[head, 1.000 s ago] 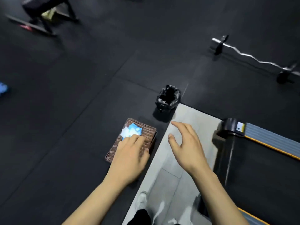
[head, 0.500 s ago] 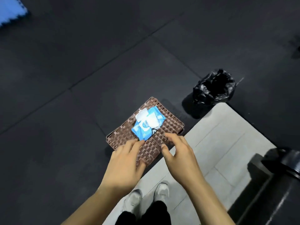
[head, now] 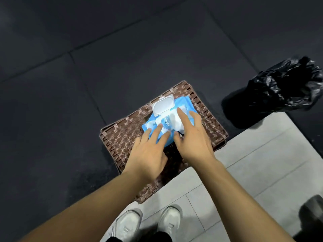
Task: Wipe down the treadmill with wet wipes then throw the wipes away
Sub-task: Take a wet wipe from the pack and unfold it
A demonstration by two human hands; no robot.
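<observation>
Head view: you're crouched at the wipes pack (head: 167,124), lid flipped up, sitting on the wicker tray (head: 122,137).
Hands: left hand (head: 148,152) flat on the pack, right hand (head: 192,138) fingers spread over the wipe.
Progress: barely started, no wiping yet, bin (head: 277,93) waiting nearby.

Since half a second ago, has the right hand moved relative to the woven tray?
Yes. The right hand went forward from the woven tray near edge onto the blue wipes pack, fingers over its white opening.
</observation>
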